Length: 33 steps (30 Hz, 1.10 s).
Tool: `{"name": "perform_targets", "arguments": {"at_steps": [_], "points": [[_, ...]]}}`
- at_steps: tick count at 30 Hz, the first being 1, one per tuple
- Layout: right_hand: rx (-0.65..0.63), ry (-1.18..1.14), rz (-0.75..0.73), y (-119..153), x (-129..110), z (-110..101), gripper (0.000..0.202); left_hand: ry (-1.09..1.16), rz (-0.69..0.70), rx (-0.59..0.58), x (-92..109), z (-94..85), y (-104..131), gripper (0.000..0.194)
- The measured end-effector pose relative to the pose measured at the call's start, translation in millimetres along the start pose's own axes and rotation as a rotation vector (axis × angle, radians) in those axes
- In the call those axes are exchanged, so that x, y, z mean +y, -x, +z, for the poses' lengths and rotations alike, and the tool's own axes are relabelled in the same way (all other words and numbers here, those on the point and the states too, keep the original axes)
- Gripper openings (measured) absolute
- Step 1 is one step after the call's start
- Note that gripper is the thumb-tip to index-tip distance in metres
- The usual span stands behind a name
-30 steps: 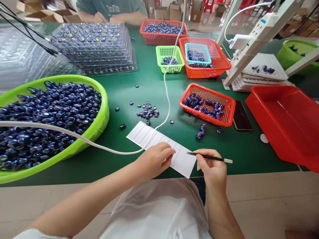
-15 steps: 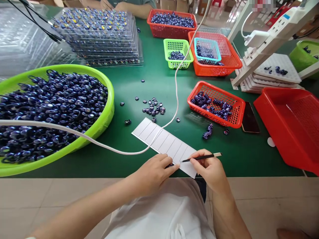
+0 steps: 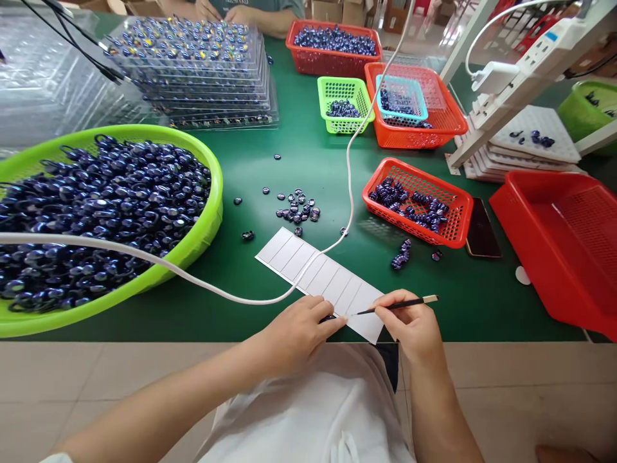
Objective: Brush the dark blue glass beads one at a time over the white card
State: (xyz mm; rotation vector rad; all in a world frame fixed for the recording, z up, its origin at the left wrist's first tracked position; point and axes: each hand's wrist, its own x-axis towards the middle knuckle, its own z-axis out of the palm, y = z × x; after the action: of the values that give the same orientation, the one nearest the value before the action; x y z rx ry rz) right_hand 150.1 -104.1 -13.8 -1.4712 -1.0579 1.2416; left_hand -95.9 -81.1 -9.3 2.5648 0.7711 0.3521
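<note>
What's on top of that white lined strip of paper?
A white cable crosses the paper strip; whether it touches, I can't tell. The right hand's thin black tool reaches over its right end. Whatever the left hand covers is hidden.

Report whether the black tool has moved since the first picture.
Yes: judged against the phone, the black tool has shifted left, toward the left hand.

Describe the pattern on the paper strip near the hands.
The paper strip is white, crossed by thin dark parallel lines, as the head view shows.
</note>
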Motion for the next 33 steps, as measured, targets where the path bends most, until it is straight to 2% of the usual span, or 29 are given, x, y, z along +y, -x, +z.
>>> {"name": "perform_targets", "arguments": {"at_steps": [3,6,9,13,17,22,28,33], "points": [[0.06,-0.086,-0.009,-0.7,3.6,-4.4,0.021,0.125,-0.062,0.095,1.2,0.8,-1.3,0.037],[0.158,-0.144,-0.103,-1.5,6.4,-9.3,0.019,0.247,-0.19,0.209,3.3,-0.7,-10.3,0.022],[0.257,-0.211,-0.204,-2.0,4.7,-12.2,0.016,0.353,-0.237,0.261,3.1,-6.1,-31.9,0.011],[0.4,-0.293,-0.308,-5.1,3.0,-11.4,0.015,0.536,-0.242,0.29,-1.9,-10.8,-71.4,0.007],[0.494,-0.298,-0.339,-10.7,9.3,-8.8,0.013,0.737,-0.371,0.28,-5.7,-1.2,-95.8,0.003],[0.517,-0.286,-0.338,-12.4,11.2,-5.6,0.013,0.978,-0.503,0.256,-7.4,14.2,-94.3,0.008],[0.544,-0.145,-0.335,-6.4,8.8,1.7,0.013,1.045,-0.494,0.277,-8.6,15.4,-90.9,0.031],[0.478,-0.028,-0.372,-0.9,13.5,2.5,0.009,0.968,-0.47,0.282,-7.0,16.1,-90.2,0.042]]}}
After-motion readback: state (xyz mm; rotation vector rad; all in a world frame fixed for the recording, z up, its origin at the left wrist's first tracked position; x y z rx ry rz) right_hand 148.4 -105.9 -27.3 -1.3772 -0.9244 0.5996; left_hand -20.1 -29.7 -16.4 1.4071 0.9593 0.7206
